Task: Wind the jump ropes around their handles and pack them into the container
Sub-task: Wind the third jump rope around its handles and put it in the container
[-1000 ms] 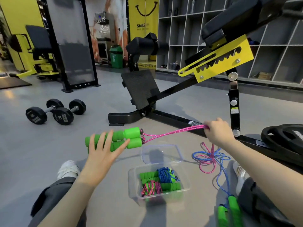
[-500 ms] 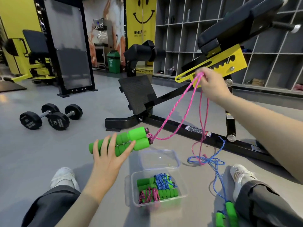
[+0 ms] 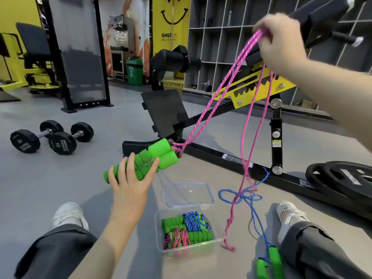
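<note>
left hand (image 3: 128,184) at centre grips the paired handles (image 3: 155,159), right hand (image 3: 281,41) at upper right pinches the doubled pink rope (image 3: 213,98) taut — its tail hangs across the blue rope (image 3: 247,196) at lower right. best to shake that tail free, then lay snug, even turns round the handles — the container (image 3: 159,232), half full, waits open at lower centre.
</note>
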`<state>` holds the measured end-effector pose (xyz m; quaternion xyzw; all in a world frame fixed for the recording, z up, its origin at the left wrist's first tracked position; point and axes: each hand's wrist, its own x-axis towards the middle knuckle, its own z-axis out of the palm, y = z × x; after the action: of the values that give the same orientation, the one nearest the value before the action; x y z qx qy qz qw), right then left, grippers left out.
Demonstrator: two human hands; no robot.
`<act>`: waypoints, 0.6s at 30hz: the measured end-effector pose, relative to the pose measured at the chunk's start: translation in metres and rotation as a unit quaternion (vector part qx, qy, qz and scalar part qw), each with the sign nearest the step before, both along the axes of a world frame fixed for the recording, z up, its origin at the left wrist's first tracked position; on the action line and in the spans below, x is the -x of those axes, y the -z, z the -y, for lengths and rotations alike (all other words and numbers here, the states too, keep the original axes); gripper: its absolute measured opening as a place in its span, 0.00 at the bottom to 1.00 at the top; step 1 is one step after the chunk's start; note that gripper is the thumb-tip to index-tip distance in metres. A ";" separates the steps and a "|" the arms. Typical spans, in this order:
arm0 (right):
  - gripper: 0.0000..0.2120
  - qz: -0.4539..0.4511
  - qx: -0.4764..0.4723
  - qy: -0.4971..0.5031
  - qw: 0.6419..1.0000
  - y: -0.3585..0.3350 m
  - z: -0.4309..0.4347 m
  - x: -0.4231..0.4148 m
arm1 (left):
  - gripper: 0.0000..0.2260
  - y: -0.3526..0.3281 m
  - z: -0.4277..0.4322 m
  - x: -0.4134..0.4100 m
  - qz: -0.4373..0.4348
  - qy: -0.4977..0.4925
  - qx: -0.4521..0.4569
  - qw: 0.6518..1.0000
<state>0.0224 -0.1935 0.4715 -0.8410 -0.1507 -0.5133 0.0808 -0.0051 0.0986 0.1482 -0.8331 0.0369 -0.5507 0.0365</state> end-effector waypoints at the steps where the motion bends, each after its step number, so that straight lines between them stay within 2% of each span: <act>1: 0.12 -0.038 -0.019 0.002 0.999 0.011 0.003 -0.003 | 0.39 0.000 -0.002 0.001 -0.001 0.000 0.008 1.000; 4: 0.11 -0.218 -0.060 -0.011 0.974 0.061 0.005 -0.010 | 0.37 -0.002 -0.003 0.006 -0.014 0.005 0.015 1.000; 7: 0.12 -0.365 -0.035 -0.008 0.930 0.122 0.000 -0.016 | 0.37 -0.001 0.000 0.010 -0.023 0.018 0.001 1.000; 12: 0.12 -0.530 0.087 0.020 0.844 0.209 -0.012 -0.018 | 0.37 0.005 0.005 0.011 -0.038 0.025 -0.025 0.999; 15: 0.10 -0.579 0.126 0.073 0.802 0.249 -0.010 -0.014 | 0.38 0.005 0.003 0.007 -0.034 0.009 -0.004 0.999; 18: 0.12 -0.649 -0.001 0.010 0.760 0.283 0.007 -0.004 | 0.36 0.001 -0.003 0.004 -0.036 -0.009 0.043 0.998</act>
<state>0.0260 -0.2006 0.1882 -0.9743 -0.0528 0.1547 0.1552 -0.0089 0.1019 0.1474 -0.8537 0.0070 -0.5207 0.0044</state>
